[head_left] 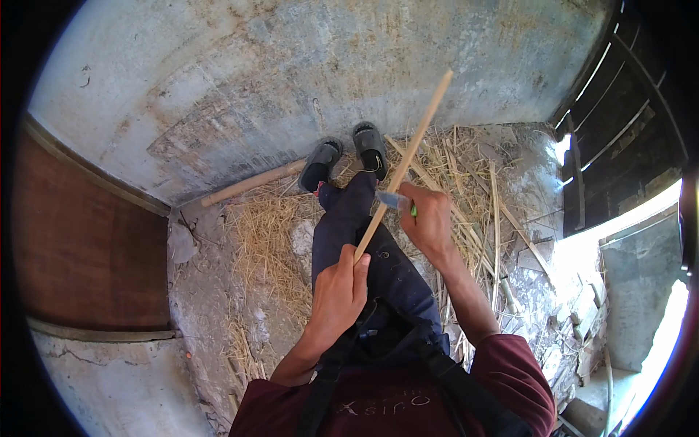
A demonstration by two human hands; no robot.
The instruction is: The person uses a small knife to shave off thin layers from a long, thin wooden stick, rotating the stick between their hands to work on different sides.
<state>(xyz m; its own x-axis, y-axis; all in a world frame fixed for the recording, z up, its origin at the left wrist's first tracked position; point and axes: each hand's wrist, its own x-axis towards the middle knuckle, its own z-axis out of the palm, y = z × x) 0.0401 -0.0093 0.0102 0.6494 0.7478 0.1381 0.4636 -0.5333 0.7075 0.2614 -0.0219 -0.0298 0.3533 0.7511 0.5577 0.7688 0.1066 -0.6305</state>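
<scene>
**Shaving a stick over a straw-strewn floor**

Sitting on the ground with legs [364,233] stretched toward a stained concrete wall [291,73], the person keeps the work over the lap, so that whatever comes off falls between the knees. Straw [266,240] and split cane strips [495,218] lie heaped on both sides of the legs, near enough to reach without getting up. A thicker pole [251,183] rests along the foot of the wall, well apart from the hands. Grey shoes [348,159] point at the wall.

The stick [404,164], long and pale, slants up and away from the body. The left hand [338,295] is closed around its near end, low by the thigh, which seems to anchor it and set the angle. The right hand [429,218] is wrapped around a knife [393,199] with a green handle, its blade laid against the stick just about mid-length; working away from the body keeps the edge clear of the lap. Whether the blade is biting in or only touching cannot be told.
</scene>
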